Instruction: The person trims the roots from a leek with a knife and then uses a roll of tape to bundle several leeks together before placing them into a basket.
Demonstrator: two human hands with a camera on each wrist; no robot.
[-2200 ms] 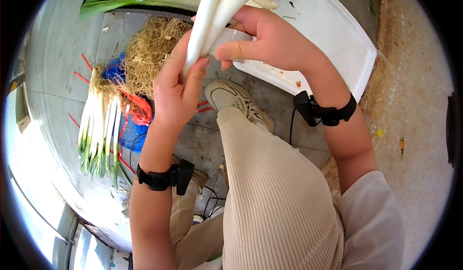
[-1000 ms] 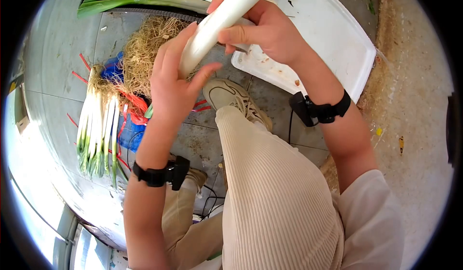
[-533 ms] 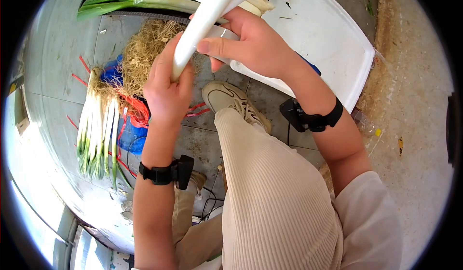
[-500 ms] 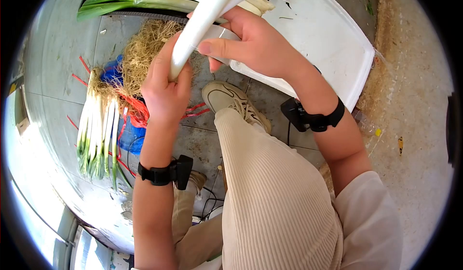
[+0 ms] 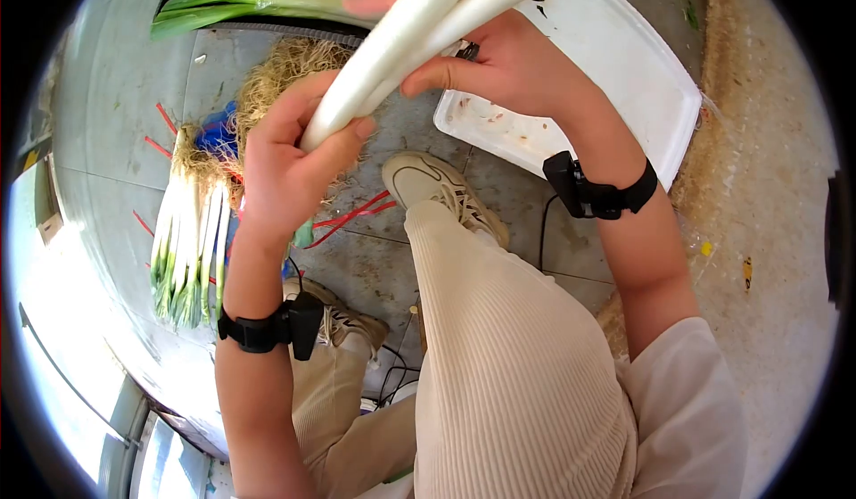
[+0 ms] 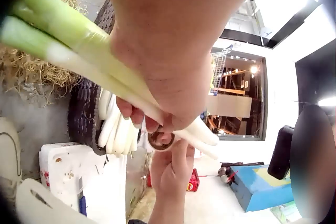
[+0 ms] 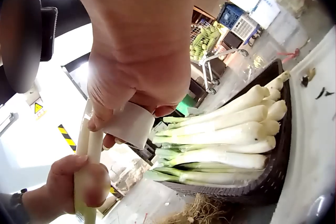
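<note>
Two thick white leeks lie side by side, slanting up to the right in the head view. My left hand grips them from below, its fingers and thumb wrapped round the shanks. Beside their upper part, my right hand holds a roll of tape, with fingers through its ring. The thumb of that hand lies right at the leeks in the right wrist view, and a finger reaches behind them in the head view. In the head view the leeks hide most of the roll.
A dark woven basket holds several leeks. Left on the floor are a bundle of thinner leeks and a heap of dry roots. A white tray is at the right; a blue-handled knife lies in it.
My left hand has moved left and slightly down, tilting the leeks. The right hand has shifted right and turned, so the tape roll is now mostly hidden in the head view.
</note>
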